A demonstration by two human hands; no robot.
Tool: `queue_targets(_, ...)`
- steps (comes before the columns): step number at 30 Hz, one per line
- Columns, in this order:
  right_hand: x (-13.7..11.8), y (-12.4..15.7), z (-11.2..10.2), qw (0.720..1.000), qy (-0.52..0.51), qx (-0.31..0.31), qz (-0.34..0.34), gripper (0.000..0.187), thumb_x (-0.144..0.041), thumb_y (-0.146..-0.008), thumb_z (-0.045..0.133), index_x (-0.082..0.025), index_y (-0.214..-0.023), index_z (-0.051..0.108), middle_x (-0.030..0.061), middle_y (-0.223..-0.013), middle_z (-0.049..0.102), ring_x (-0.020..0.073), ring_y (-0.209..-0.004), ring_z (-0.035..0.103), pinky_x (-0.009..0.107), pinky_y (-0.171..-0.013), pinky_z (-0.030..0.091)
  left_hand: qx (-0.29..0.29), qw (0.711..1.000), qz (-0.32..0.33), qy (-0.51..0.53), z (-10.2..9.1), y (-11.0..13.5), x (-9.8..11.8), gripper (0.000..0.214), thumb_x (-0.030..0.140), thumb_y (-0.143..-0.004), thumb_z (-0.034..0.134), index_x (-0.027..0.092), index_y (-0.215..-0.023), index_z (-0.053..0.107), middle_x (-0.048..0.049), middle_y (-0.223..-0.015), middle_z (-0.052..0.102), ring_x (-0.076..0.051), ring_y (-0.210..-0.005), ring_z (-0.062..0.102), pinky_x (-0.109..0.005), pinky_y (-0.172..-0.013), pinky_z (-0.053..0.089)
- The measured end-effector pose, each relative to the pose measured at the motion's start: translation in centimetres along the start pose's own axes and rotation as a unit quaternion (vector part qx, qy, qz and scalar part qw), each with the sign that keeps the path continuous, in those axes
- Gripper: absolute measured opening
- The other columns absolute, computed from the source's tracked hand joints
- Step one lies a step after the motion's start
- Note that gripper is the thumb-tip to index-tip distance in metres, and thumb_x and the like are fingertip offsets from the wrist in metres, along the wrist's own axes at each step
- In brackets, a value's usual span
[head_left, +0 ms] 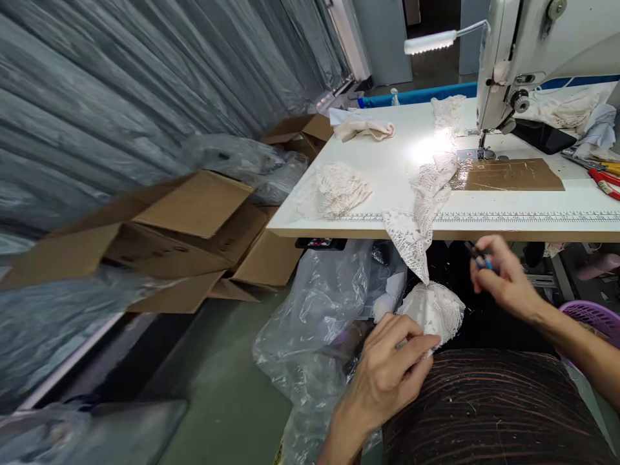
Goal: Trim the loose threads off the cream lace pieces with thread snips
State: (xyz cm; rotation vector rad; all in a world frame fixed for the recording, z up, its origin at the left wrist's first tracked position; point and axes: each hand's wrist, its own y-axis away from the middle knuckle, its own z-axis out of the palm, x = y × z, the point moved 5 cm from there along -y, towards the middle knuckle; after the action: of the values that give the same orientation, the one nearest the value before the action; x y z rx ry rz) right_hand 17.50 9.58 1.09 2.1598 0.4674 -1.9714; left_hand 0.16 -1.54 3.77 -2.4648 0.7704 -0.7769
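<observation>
Head view: at lower ctr of the frame, we're pinching a white lace pc btwn thumb & fingers of our L hand. At ctr right, our R hand is curling round a small dark tool w/ blue on it. Above the lace pc, a lace strip is hanging off the table, its tip meeting the pc. Upper right, a sewing machine is standing, lamp glowing nearby. A lace bundle is lying nr ctr.
</observation>
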Motion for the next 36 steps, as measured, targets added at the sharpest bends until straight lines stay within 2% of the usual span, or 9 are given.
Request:
queue_targets(5, 3.9, 1.4, 3.6, 0.991, 0.029, -0.081, 0.098, 0.027, -0.041, -0.076, 0.065, -0.019, -0.066, 0.053, -0.0046, -0.057, 0.045, 0.0090, -0.053, 0.035, 0.024, -0.049, 0.030, -0.033, 0.998, 0.034, -0.046, 2.8, -0.5, 0.2, 0.023, 0.005, -0.087, 0.053, 0.021, -0.095, 0.068, -0.0016, -0.072, 0.062, -0.015, -0.064, 0.056, -0.029, -0.060, 0.046)
queue_targets(8, 4.6, 1.8, 4.3, 0.989, 0.012, -0.106, 0.103, 0.036, -0.047, -0.078, 0.064, -0.017, -0.062, 0.055, -0.0037, -0.058, 0.045, 0.0092, -0.056, 0.035, 0.023, -0.050, 0.030, -0.041, 0.998, 0.032, 0.028, 3.4, -0.4, -0.4, 0.020, 0.008, -0.087, 0.058, 0.022, -0.098, 0.069, -0.0015, -0.075, 0.064, -0.015, -0.067, 0.059, -0.029, -0.063, 0.048)
queue_targets(12, 3.8, 2.0, 4.5, 0.987, -0.003, -0.143, 0.069, 0.038, -0.047, -0.083, 0.060, -0.017, -0.061, 0.051, -0.0043, -0.058, 0.040, 0.0087, -0.056, 0.031, 0.023, -0.050, 0.028, 0.001, 0.977, -0.091, 0.195, 3.5, -0.7, -4.0, 0.019, 0.033, -0.080, 0.075, 0.022, -0.095, 0.070, -0.0050, -0.089, 0.065, -0.019, -0.082, 0.063, -0.032, -0.074, 0.053)
queue_targets(16, 2.9, 2.2, 4.6, 0.983, -0.007, -0.176, 0.046, 0.038, -0.045, -0.087, 0.056, -0.019, -0.062, 0.046, -0.0046, -0.059, 0.035, 0.0087, -0.056, 0.029, 0.023, -0.049, 0.026, -0.006, 0.899, -0.244, 0.363, 5.4, -0.9, -8.1, 0.046, 0.054, -0.080, 0.070, 0.021, -0.112, 0.069, -0.0107, -0.114, 0.067, -0.027, -0.110, 0.062, -0.040, -0.098, 0.047)
queue_targets(20, 2.9, 2.4, 4.5, 0.982, 0.009, -0.184, 0.037, 0.035, -0.044, -0.089, 0.056, -0.019, -0.065, 0.049, -0.0040, -0.062, 0.037, 0.0092, -0.056, 0.029, 0.023, -0.050, 0.026, -0.100, 0.773, -0.313, 0.543, 8.9, -0.6, -8.7, 0.065, 0.064, -0.070, 0.074, 0.018, -0.116, 0.070, -0.0118, -0.109, 0.072, -0.027, -0.098, 0.067, -0.037, -0.089, 0.051)
queue_targets(22, 3.1, 2.4, 4.4, 0.982, 0.022, -0.181, 0.038, 0.033, -0.044, -0.089, 0.055, -0.019, -0.067, 0.051, -0.0041, -0.062, 0.038, 0.0094, -0.056, 0.030, 0.023, -0.050, 0.027, -0.101, 0.752, -0.339, 0.556, 9.6, -0.3, -8.6, 0.058, 0.060, -0.066, 0.080, 0.017, -0.104, 0.074, -0.0110, -0.100, 0.074, -0.025, -0.090, 0.069, -0.035, -0.083, 0.053)
queue_targets(26, 3.8, 2.0, 3.7, 0.984, 0.078, -0.156, 0.041, 0.037, -0.050, -0.091, 0.048, -0.018, -0.075, 0.055, -0.0032, -0.063, 0.042, 0.0110, -0.057, 0.035, 0.024, -0.052, 0.030, -0.071, 0.777, -0.387, 0.491, 8.9, 0.2, -8.6, 0.040, 0.053, -0.067, 0.082, 0.017, -0.083, 0.078, -0.0087, -0.087, 0.077, -0.022, -0.081, 0.068, -0.032, -0.078, 0.053)
queue_targets(31, 4.6, 1.2, 3.2, 0.972, 0.187, -0.135, 0.045, 0.058, -0.058, -0.101, 0.019, -0.020, -0.079, 0.057, 0.0003, -0.065, 0.051, 0.0145, -0.060, 0.045, 0.027, -0.059, 0.033, -0.058, 0.793, -0.416, 0.442, 7.5, 0.6, -8.7, 0.037, 0.051, -0.070, 0.081, 0.017, -0.085, 0.080, -0.0097, -0.090, 0.080, -0.024, -0.086, 0.070, -0.032, -0.082, 0.053)
queue_targets(36, 4.6, 0.4, 4.1, 0.956, 0.244, -0.162, 0.024, 0.053, -0.054, -0.102, 0.026, -0.021, -0.070, 0.051, -0.0017, -0.061, 0.048, 0.0125, -0.056, 0.040, 0.026, -0.056, 0.028, -0.058, 0.808, -0.405, 0.423, 7.1, 0.6, -8.5, 0.034, 0.048, -0.075, 0.077, 0.016, -0.087, 0.081, -0.0100, -0.092, 0.080, -0.024, -0.088, 0.070, -0.031, -0.082, 0.052)
